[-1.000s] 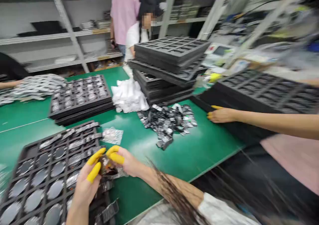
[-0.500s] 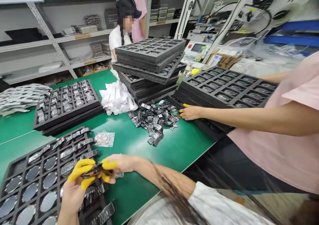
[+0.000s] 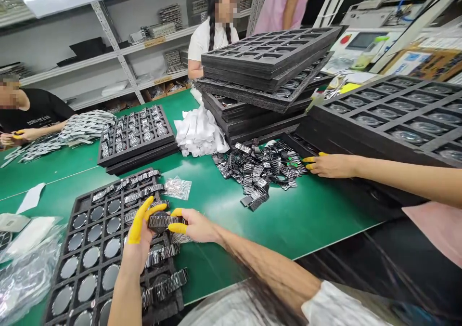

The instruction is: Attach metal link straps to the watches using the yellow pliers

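A dark watch with a metal link band (image 3: pixel 158 223) is between my hands, above a black foam tray (image 3: pixel 84 254). My left hand (image 3: pixel 137 241), in yellow finger cots, is closed on the watch case side. Yellow-tipped fingers of my right hand (image 3: pixel 197 226) pinch the link band from the right. Round watch heads (image 3: pixel 88 287) sit face up in the tray's left compartments. Several watches with bands (image 3: pixel 164 287) lie along its right side. Past the tray is a small clear bag of tiny pins (image 3: pixel 178 188). Loose link bands (image 3: pixel 256 174) are heaped on the green table.
Foam trays (image 3: pixel 249 104) are stacked high at the back, beside white slips (image 3: pixel 198 133). Another tray of watches (image 3: pixel 137 131) stands back left. A co-worker's hand (image 3: pixel 332 165) reaches the band heap by more trays (image 3: pixel 390 114). Plastic bags (image 3: pixel 32 273) lie left.
The view has swung left and closer, bringing another person in at the left. In my hands the watch has turned, so its link band now shows. The co-worker's hand stays by the band heap.
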Motion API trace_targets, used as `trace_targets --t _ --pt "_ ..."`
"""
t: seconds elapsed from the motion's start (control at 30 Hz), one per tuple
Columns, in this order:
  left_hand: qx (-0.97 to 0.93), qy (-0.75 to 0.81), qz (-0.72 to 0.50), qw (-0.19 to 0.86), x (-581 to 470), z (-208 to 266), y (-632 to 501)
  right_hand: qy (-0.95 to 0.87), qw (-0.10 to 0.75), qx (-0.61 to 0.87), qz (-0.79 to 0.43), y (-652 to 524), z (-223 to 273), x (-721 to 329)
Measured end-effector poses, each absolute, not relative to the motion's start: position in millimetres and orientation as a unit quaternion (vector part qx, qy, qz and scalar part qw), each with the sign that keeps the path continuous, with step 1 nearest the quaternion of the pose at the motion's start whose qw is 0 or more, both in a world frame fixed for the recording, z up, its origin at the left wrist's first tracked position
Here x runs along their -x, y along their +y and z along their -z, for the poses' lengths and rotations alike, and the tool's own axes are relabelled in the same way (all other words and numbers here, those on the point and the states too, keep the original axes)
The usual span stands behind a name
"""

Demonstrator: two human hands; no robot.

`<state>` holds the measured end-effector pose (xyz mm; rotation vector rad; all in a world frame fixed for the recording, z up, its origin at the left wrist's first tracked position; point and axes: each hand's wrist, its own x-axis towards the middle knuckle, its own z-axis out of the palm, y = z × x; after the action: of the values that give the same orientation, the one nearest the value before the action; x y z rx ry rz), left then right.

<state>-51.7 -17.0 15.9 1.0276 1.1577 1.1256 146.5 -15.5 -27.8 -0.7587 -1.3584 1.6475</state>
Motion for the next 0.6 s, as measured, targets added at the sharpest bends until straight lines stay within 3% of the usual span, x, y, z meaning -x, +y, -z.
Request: trace_targets --t 0.27,0.6 --pt "-0.435 0.522 -0.469 0.564 45 -8 -24 -0.534 0.45 0.306 -0.647 -20 37 -141" --pt "-0.376 0.628 -0.546 0.407 157 -52 59 -0.635 0.378 0.496 -0.456 -9 44 -172"
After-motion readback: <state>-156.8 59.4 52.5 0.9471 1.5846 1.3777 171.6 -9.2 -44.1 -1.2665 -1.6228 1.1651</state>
